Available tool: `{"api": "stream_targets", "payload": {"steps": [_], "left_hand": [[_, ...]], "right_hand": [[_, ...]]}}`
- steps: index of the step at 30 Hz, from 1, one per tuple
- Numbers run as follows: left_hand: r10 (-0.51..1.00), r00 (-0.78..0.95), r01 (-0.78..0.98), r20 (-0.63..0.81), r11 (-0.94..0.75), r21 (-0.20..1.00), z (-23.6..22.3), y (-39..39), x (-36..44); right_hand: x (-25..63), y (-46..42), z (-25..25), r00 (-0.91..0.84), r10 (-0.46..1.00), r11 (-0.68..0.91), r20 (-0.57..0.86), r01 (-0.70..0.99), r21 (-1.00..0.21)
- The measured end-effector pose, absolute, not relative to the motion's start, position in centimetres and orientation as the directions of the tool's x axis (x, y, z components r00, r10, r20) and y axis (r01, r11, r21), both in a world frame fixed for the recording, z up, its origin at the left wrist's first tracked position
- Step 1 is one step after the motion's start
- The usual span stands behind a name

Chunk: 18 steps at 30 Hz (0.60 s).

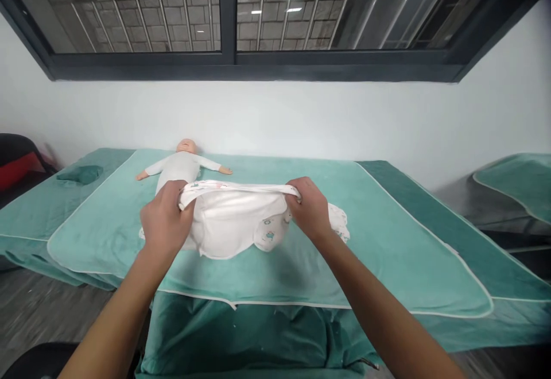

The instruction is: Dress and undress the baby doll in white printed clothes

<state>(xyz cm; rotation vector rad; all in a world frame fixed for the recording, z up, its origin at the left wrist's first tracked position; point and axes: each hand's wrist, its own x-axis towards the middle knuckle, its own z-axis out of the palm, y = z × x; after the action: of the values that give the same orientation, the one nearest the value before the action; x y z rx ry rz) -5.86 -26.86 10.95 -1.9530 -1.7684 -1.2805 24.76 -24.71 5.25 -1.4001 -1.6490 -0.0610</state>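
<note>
White garment: held at mid-frame, its top edge (241, 186) stretched left to right and the cloth (232, 221) hanging down from it, with a small printed pattern at the edge and lower right.
Left hand (166, 215): closed in a fist on the left end of that edge, left of centre.
Right hand (310, 204): pinching the edge's right end, just right of centre.
Doll (176, 167): white-bodied, lying left of centre, head toward the wall, arms spread; its lower part is hidden behind the left hand and cloth.
Doll to garment: the doll's long axis runs up the frame, roughly crosswise to the taut edge; it lies beyond and to the left, nearer the left hand.
Printed cloth (340, 221): beside the right wrist; whether it joins the garment, I cannot tell.
Pale green mat (301, 278): beneath everything, across the middle.
Window (228, 68): barred, along the top.
</note>
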Motion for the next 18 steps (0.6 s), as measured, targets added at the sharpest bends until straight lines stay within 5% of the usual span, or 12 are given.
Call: {"api": "stream_targets", "payload": {"steps": [3,6,13,18], "left_hand": [[0.684,-0.03,0.888,0.729,-0.316,0.333,11.5,-27.9,-4.8],[0.696,0.054,0.865,0.716,-0.391,0.315,12.3,-28.8,-3.3],[0.704,0.029,0.96,0.71,-0.217,0.176,12.8,-29.2,-4.6],[0.837,0.004,0.999,0.547,-0.024,0.029,12.6,-29.1,-5.8]], "right_hand": [[22.7,-25.5,6.0,0.056,0.76,0.445,0.648,0.682,-0.581],[20.4,-26.0,6.2,-0.063,0.769,0.497,0.636,0.686,-0.532],[20.6,-25.1,4.1,-0.073,0.821,0.331,0.566,0.868,-0.369],[22.5,-25.8,3.2,0.037,0.889,0.277,0.456,0.75,-0.6]]}}
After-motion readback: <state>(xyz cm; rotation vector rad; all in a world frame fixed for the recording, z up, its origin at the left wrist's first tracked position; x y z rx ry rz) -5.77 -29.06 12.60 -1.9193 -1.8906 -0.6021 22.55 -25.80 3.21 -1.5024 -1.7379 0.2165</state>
